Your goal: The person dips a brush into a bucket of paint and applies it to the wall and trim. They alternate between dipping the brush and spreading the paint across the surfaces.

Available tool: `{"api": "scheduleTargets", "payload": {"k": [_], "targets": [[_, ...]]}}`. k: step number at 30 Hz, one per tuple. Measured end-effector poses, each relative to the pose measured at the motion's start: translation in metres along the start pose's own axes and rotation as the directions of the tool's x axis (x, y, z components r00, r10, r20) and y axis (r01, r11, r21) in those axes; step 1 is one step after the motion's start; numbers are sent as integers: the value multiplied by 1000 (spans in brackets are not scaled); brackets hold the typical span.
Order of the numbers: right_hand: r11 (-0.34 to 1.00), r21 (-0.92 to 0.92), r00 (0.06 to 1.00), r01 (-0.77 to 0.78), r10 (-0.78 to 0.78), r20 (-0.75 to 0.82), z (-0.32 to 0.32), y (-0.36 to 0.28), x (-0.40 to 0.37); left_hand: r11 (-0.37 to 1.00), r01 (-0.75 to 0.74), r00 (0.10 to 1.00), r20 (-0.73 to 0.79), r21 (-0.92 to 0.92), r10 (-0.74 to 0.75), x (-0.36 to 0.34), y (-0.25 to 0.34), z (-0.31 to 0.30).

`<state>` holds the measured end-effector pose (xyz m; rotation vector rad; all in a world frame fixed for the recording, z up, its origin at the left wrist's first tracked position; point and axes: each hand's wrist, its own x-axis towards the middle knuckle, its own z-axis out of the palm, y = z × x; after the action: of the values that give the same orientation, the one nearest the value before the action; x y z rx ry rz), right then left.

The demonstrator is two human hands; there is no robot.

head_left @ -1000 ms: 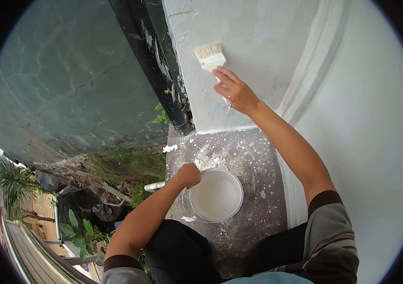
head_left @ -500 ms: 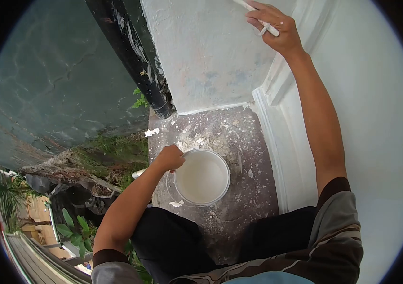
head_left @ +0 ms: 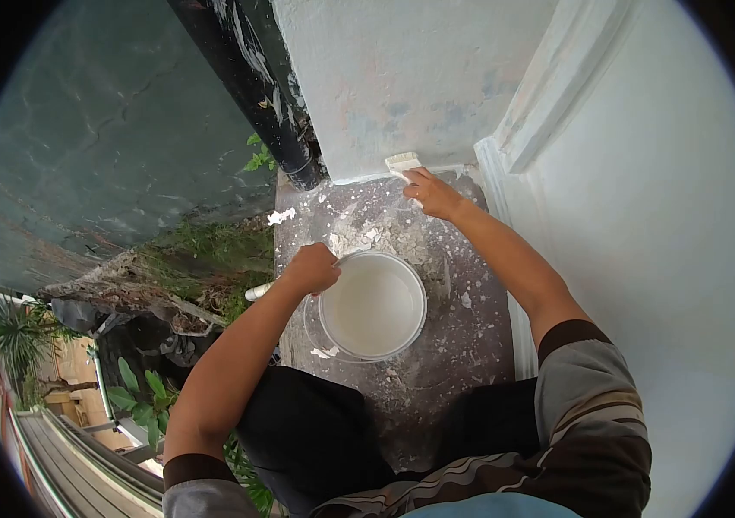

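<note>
The left hand [head_left: 312, 268] was closed on the rim of the bucket [head_left: 424, 304], seemingly to steady it, while beyond the bucket the right hand [head_left: 435, 197] gripped the brush [head_left: 403, 162], apparently angled so its bristles could reach the wall's [head_left: 402, 82] foot.

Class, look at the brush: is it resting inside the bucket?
No, the right hand holds the brush near the wall's bottom edge, beyond the bucket.

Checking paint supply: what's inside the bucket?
The bucket shows smooth, off-white, paint-like contents, with no tool in them. They cover the bottom, so depth can't be told. The left hand covers a bit of the rim.
</note>
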<state>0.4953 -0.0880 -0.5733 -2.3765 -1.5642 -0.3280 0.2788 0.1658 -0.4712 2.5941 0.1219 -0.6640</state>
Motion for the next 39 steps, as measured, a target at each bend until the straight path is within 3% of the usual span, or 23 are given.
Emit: {"api": "scheduleTargets", "payload": {"k": [2,5,8,10,12,14,15,19,22,25,28,30,32,39], "targets": [[987,144,974,-66,33,224,-15,5,-1,1000,-11,1000,-8,18,11,0,0,1],[970,243,984,-27,-18,180,-59,16,-2,999,4,998,60,-33,-2,0,1,-4],[969,239,998,-66,66,5,-127,18,-3,997,24,997,68,-69,-19,1,0,-5],[953,291,963,-81,151,-225,-168,21,-9,995,8,998,67,-104,-1,3,-2,-4],[954,280,851,-111,236,-468,-194,21,-16,992,-1,997,81,-124,11,-1,0,-6],[840,449,695,-306,519,-498,-199,18,-24,987,17,996,84,-160,-3,-2,1,-8],[754,535,587,-381,645,-489,-199,15,-26,988,19,996,87,-156,-6,-3,1,-6],[377,779,433,-500,889,-152,-177,29,-37,991,32,996,84,-132,-21,2,-2,-6],[352,689,429,-633,901,-66,-156,28,-47,993,29,996,87,-116,-19,1,0,-9],[693,323,644,-645,720,-259,-137,17,-55,990,35,997,77,-140,-24,0,0,-7],[886,123,865,-447,463,-193,-106,6,-69,986,41,996,85,-163,-28,0,1,-8],[953,0,947,-303,301,-109,-79,-5,-82,987,26,996,92,-158,-12,2,0,-8],[971,-111,976,-214,218,23,-53,-21,-89,986,22,994,105,-165,-5,4,-2,-8],[853,-302,850,-425,491,190,-13,-12,-64,987,-13,996,90,-160,28,7,-3,-6]]}}
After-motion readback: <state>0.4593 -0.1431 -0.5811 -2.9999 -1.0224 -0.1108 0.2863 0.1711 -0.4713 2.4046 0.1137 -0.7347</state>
